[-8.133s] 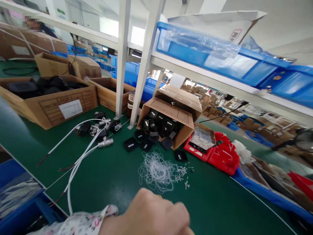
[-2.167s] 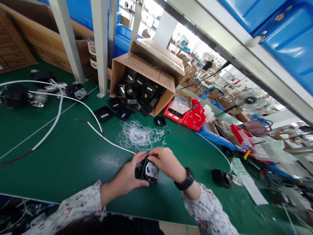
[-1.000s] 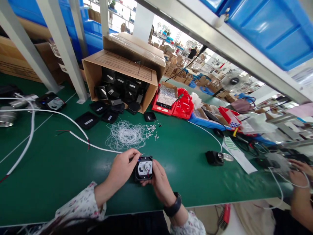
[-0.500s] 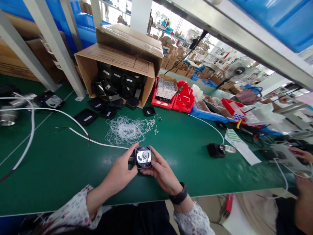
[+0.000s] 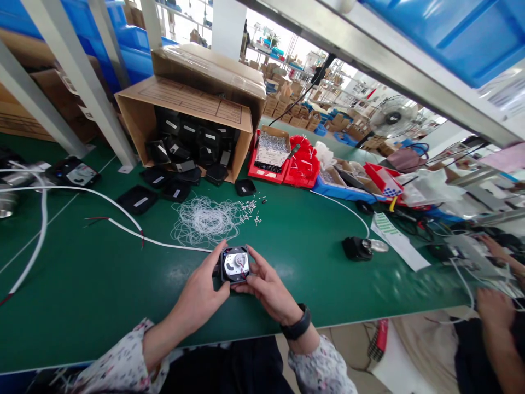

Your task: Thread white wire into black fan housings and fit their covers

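Note:
Both of my hands hold a small black square motor unit (image 5: pixel 234 264) with a white round face and red wires, just above the green table (image 5: pixel 102 284). My left hand (image 5: pixel 200 293) grips its left side with the thumb at the top corner. My right hand (image 5: pixel 266 287) cups its right and lower side; a black watch sits on that wrist. A white cable (image 5: pixel 123 227) with red ends runs from the unit's left across the table. A tangle of thin white ties (image 5: pixel 203 220) and small loose pins (image 5: pixel 250 210) lie just beyond my hands.
A tipped cardboard box (image 5: pixel 192 104) spills black square covers (image 5: pixel 137 200). Red trays (image 5: pixel 287 164) and a blue tray (image 5: pixel 344 192) stand to its right. Another black motor (image 5: pixel 359 249) lies on the table's right. A co-worker's hands (image 5: pixel 492 306) work at far right. Shelf posts (image 5: pixel 74 82) rise at left.
The unit in my hands has tilted slightly and my fingers have shifted around it. The camera view has drifted a little; the co-worker's hands at right have moved.

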A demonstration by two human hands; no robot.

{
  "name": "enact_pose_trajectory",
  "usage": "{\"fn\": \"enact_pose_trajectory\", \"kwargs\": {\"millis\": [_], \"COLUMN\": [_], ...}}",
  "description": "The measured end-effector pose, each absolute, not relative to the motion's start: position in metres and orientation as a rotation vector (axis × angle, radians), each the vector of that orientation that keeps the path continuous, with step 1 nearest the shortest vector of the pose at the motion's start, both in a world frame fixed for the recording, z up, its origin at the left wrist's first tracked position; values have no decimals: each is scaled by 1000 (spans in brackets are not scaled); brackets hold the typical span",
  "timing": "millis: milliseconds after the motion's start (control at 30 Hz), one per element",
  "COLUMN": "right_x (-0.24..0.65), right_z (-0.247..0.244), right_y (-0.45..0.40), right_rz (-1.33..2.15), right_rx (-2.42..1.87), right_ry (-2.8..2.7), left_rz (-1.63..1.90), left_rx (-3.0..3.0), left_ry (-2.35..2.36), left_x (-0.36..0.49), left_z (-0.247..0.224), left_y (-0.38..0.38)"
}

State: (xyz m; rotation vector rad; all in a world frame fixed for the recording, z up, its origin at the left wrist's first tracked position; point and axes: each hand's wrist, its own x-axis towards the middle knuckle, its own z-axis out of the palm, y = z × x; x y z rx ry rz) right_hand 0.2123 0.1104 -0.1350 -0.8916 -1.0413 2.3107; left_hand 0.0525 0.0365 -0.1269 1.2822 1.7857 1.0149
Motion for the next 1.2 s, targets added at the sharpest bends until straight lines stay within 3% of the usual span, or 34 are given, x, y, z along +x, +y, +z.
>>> {"fn": "enact_pose_trajectory", "kwargs": {"millis": [733, 867, 967, 1067, 1200], "right_x": [213, 227, 223, 188, 118], "right_z": [-138, -131, -122, -118, -124], "right_y": [109, 134, 184, 241, 282], "right_rz": [2314, 2314, 1700, 1015, 742], "right_rx": [-866, -803, -1017, -1221, -1218], "right_ry": [-1091, -1475, -2042, -2182, -2270], "left_rz": [1015, 1019, 1019, 1037, 1158], "left_rx": [1374, 1456, 1538, 1610, 1574], "left_ry": [1828, 1812, 1718, 1689, 1627], "left_x": [54, 54, 50, 44, 39], "left_z": [-139, -147, -157, -169, -195], "left_y": [36, 35, 34, 33, 35]}}
